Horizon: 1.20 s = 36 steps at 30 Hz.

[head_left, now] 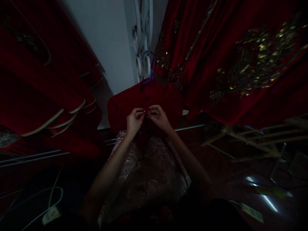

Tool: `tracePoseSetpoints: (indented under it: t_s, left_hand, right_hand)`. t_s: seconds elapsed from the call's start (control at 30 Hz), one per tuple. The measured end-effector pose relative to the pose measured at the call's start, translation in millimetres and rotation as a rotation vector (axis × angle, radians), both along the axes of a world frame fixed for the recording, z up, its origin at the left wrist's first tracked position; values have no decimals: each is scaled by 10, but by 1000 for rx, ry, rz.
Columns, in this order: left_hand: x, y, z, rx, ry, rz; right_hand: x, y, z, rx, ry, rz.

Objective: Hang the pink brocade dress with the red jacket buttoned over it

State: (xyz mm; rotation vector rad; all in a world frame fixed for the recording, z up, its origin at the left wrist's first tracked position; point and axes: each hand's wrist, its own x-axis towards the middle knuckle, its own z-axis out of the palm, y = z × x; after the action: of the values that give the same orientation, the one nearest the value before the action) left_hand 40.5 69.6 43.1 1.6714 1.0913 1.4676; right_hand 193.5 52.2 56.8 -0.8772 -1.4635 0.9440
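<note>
A dark red garment hangs from a blue-purple hanger in front of me. Both hands meet at the middle of its front, fingertips a small gap apart. My left hand is closed in a pinch on the garment's front, with a tiny bright spot at its fingertips. Facing it, my right hand pinches the cloth too, thumb and forefinger together. Whether a small fastener is between the fingers is too dark to make out. Shiny, pale crinkled material lies below the garment, between my forearms.
Red drapes with pale trim hang on the left; red cloth with gold sequins hangs on the right. Behind are a white scrolled metal frame and a pale wall. A power strip with cable lies lower left. Wooden bars stand right.
</note>
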Motion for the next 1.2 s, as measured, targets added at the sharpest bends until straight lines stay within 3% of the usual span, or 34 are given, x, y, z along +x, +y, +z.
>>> tracePoseSetpoints:
  t_s: [0.17, 0.4, 0.63, 0.93, 1.1, 1.2]
  left_hand:
    - [131, -93, -101, -43, -101, 47]
    - [89, -240, 36, -13, 103, 23]
    - [25, -203, 44, -46, -33, 12]
    - [71, -198, 158, 30, 191, 6]
    - [83, -243, 176, 51, 218, -113]
    - [50, -244, 199, 92, 304, -108]
  right_hand:
    - [110, -36, -12, 2, -73, -35]
    - [116, -112, 121, 98, -228, -64]
    - [112, -129, 188, 160, -339, -49]
    - [144, -160, 151, 223, -345, -82]
    - [167, -144, 119, 275, -417, -130]
    - [165, -133, 98, 278, -426, -142]
